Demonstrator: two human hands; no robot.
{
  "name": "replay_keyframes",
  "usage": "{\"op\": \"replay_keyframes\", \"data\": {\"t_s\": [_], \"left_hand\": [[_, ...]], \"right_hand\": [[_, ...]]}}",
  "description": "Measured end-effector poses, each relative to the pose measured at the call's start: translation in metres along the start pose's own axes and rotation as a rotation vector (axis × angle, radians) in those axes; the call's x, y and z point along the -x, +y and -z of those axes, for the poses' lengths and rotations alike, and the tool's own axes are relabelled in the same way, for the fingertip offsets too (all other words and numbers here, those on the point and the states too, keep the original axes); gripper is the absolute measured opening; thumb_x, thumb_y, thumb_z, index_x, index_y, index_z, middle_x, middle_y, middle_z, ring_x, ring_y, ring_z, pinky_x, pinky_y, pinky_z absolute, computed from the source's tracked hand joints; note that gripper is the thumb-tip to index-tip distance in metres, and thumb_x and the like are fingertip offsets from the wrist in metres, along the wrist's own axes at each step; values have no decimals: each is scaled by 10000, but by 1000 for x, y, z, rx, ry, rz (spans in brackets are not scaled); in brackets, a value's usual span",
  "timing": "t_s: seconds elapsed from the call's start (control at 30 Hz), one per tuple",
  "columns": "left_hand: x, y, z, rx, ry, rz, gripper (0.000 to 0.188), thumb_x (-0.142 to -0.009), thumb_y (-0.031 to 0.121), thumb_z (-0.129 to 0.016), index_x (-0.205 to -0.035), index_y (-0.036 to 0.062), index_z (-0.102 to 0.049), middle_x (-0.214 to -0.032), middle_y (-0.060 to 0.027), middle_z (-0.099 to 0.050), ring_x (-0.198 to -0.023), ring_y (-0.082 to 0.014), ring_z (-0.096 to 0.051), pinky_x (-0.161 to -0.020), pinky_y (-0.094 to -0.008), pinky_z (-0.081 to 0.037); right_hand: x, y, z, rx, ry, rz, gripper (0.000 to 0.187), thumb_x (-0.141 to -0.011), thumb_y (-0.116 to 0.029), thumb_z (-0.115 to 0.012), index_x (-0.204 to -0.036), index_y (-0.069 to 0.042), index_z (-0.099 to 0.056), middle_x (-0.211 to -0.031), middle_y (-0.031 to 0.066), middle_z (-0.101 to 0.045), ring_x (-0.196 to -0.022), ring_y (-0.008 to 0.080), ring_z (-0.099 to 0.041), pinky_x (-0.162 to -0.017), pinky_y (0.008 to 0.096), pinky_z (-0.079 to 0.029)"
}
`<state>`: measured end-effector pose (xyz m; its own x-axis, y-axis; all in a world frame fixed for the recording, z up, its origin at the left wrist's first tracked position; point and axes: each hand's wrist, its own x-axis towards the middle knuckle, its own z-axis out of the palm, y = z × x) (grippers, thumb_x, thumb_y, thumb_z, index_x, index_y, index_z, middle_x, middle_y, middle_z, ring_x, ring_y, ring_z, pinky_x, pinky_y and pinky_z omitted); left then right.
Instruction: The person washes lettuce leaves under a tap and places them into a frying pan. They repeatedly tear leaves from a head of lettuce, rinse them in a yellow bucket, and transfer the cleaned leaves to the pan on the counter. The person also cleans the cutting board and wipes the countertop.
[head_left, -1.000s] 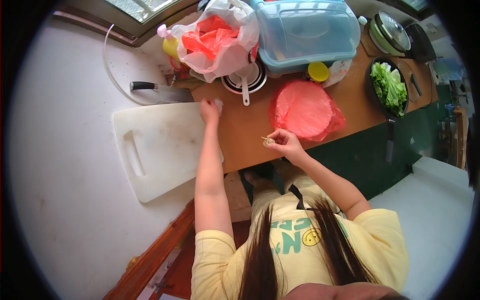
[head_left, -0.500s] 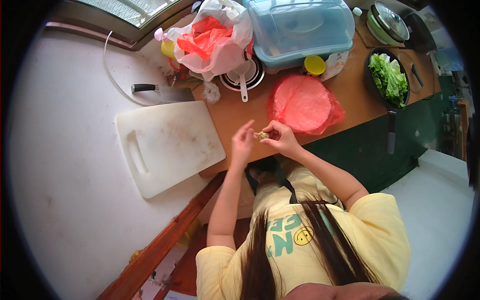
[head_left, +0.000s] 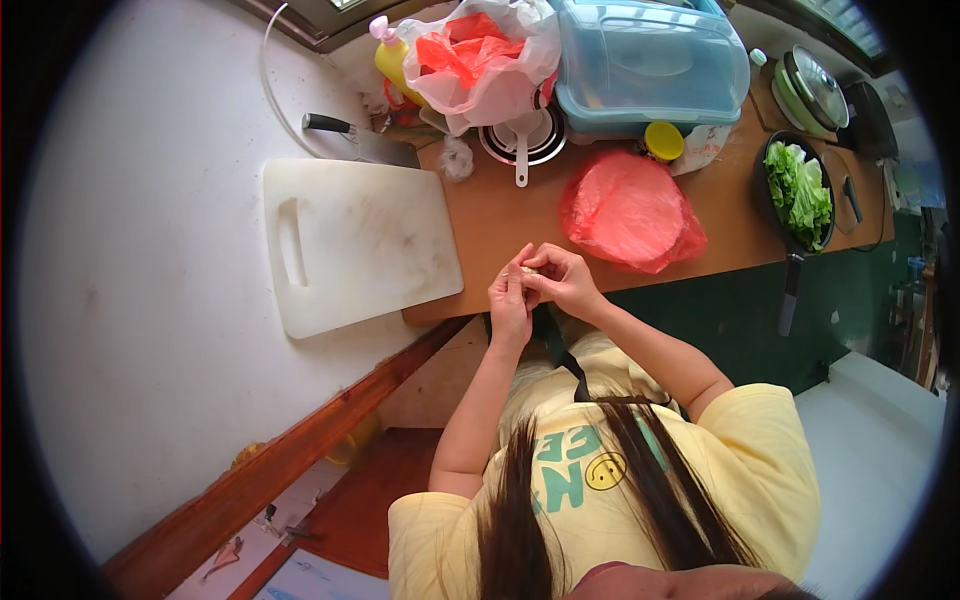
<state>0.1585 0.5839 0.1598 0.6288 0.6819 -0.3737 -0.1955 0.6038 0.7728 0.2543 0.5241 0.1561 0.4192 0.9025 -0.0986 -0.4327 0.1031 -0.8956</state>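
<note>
My left hand (head_left: pixel 510 298) and my right hand (head_left: pixel 566 282) meet over the front edge of the wooden counter (head_left: pixel 500 215). Their fingertips pinch a small pale piece (head_left: pixel 527 270) between them. What the piece is I cannot tell, as the fingers hide most of it. A white cutting board (head_left: pixel 350 240) lies just left of my hands. A flat red plastic bag (head_left: pixel 628 210) lies just to the right of them.
A cleaver (head_left: pixel 362 143) lies behind the board, next to a small white papery lump (head_left: pixel 457 158). Farther back stand a clear bag with red contents (head_left: pixel 480 55), a yellow bottle (head_left: pixel 392 58), a blue-lidded box (head_left: pixel 650 60) and a small pan (head_left: pixel 522 140). At right sits a dark pan of lettuce (head_left: pixel 798 190).
My left hand pulled back from the counter's far left, near the cleaver, and joined my right hand. Both now hold the small piece near the front edge.
</note>
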Motion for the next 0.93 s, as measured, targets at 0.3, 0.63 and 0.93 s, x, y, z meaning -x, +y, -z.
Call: {"op": "replay_keyframes", "data": {"t_s": [0.3, 0.63, 0.93], "left_hand": [[7, 10, -7, 57, 69, -105, 362, -937, 270, -412, -1136, -14, -515, -764, 16, -542, -576, -12, -426, -468, -145, -344], [4, 33, -1, 109, 30, -2, 360, -947, 274, -377, -1133, -3, -512, -795, -31, -580, -555, -47, -463, -457, -162, -369], [-4, 26, 11, 132, -51, -21, 403, -940, 272, -389, -1281, 59, -355, -795, -57, -587, -515, -59, -460, -419, -158, -347]], "right_hand": [[-2, -17, -16, 105, 8, 32, 143, -804, -72, -615, -878, 10, -524, -693, 19, -554, -542, 61, -557, -493, 176, -452], [-13, -23, -15, 24, -132, 4, 216, -799, 2, -581, -994, 28, -492, -858, 69, -575, -728, 102, -587, -627, 222, -504], [-14, -17, 1, -353, -61, -215, 177, -839, -37, -531, -1009, 10, -541, -920, 79, -594, -801, 150, -595, -701, 255, -509]]}}
